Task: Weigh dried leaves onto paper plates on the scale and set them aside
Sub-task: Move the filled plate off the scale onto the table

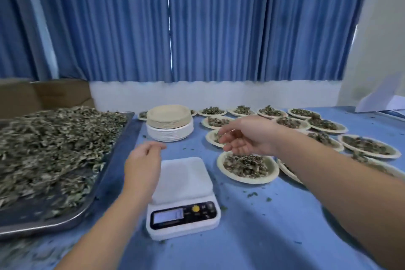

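I see my left hand loosely curled, holding nothing, at the left edge of the scale, my right hand spread above a plate of leaves just right of the scale, a plate stack behind it, the leaf tray left of it.

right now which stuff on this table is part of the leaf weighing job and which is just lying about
Part of the job:
scale, platform bare
tray of dried leaves
stack of empty plates
filled plates, right of the scale
left hand and right hand, both holding nothing

Just lying about:
cardboard box
blue curtain
white sheet
leaf crumbs
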